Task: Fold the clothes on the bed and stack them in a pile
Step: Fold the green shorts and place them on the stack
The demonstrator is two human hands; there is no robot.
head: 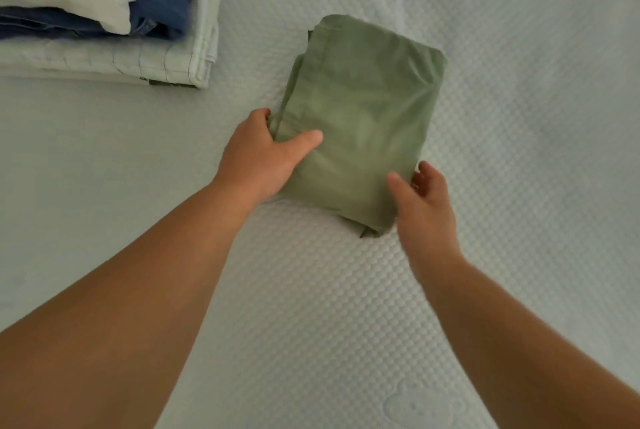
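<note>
I see the bed [485, 290], its white quilted cover bearing an embossed bear-like motif near the near edge; I can read no writing. At the far left corner sits the pile [104, 58]: pale quilted fabric beneath, blue denim and a cream piece on top. The folded green garment [360, 110] lies mid-bed. My left hand [263, 155] grips its left edge, thumb on top. My right hand [426, 200] pinches its near right corner.

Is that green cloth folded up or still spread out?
Folded: the green cloth lies as a compact layered rectangle, with stacked edges showing at its corners.
</note>
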